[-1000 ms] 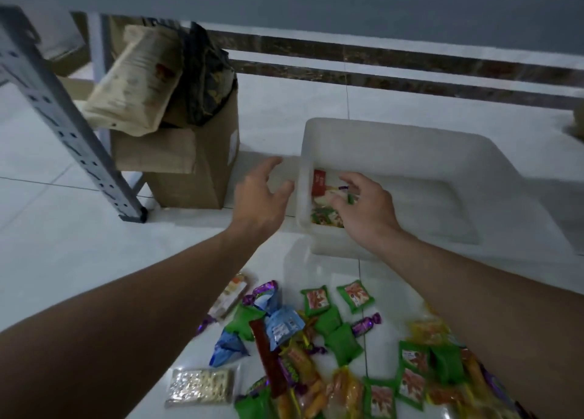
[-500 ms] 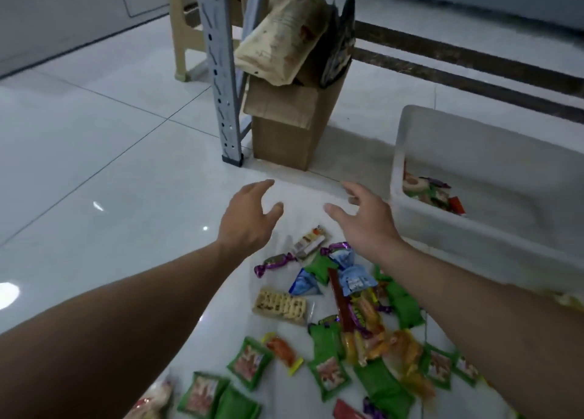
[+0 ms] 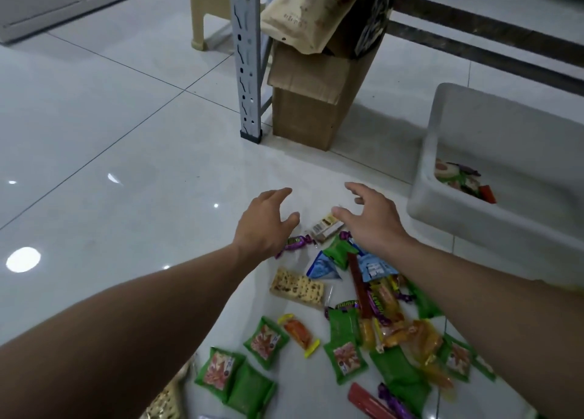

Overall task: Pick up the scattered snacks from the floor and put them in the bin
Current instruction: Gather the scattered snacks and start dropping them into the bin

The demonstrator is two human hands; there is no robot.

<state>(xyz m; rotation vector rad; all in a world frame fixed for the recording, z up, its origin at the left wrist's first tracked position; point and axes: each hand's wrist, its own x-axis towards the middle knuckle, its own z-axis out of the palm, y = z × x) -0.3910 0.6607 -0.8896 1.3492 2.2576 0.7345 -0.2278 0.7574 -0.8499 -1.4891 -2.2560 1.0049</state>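
The packets have pictures and small print on them, but the words are too blurry to read. The brown bag [image 3: 300, 11] on top of the cardboard box [image 3: 306, 115] has print too, and that cannot be read either.

A second ago the right hand [image 3: 371, 219] was inside the bin [image 3: 474, 229], just over the snacks in there. Now it is out of the bin and back over the floor [image 3: 110, 166]. Both hands sit much as they did half a second ago.

The left hand [image 3: 265, 226] and the right hand reach out side by side, palms down, over the far edge of the pile of snacks [image 3: 363, 311]. The fingers [image 3: 357, 189] of both hands are spread and a little bent, and they hold nothing. A small white packet [image 3: 327, 227] lies between the two hands. A purple candy [image 3: 295, 241] lies just under the left hand.

Most of the snacks are on the floor: green packets [image 3: 265, 343], a blue packet [image 3: 322, 267] and a cracker pack [image 3: 297, 287]. A few snacks [image 3: 461, 180] lie in the white bin, on the right. A grey rack post [image 3: 248, 55] stands beside the box.
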